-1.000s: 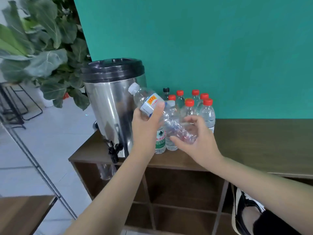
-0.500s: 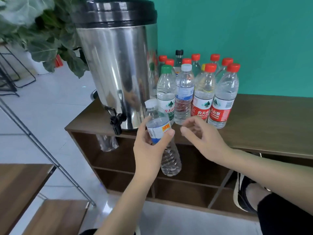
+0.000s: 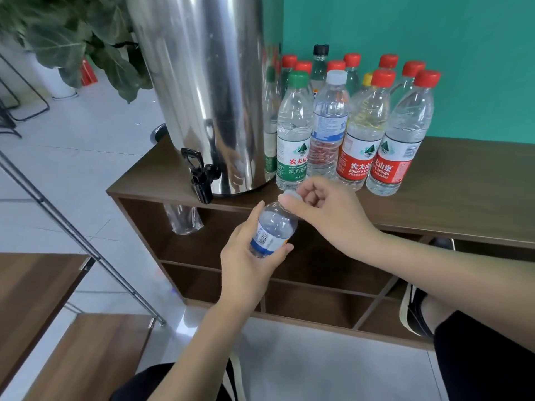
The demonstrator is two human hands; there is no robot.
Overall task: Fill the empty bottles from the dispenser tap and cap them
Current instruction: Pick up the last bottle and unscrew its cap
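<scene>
Left hand (image 3: 249,264) grips a small clear bottle (image 3: 273,230) round its blue-and-white label, held in the air in front of the wooden cabinet (image 3: 463,204), neck tilted up toward 1 o'clock. Right hand (image 3: 327,209) pinches the white cap (image 3: 291,195) on that bottle's neck, thumb and forefinger curled round it. Can't tell if the cap is loose or tight.

Steel dispenser (image 3: 202,91) stands on the cabinet top at 11 o'clock from the hands. Its black tap (image 3: 199,175) sticks out over the cabinet's front edge, well apart from the held bottle. A clear plastic bag (image 3: 183,218) hangs below the tap.

Cluster of upright capped bottles (image 3: 362,123) at 12 to 1 o'clock, just beside the dispenser: mostly red caps, with one green, one white, one black, one yellow. Teal wall (image 3: 434,30) behind. Leafy plant (image 3: 72,39) at 10 o'clock.
</scene>
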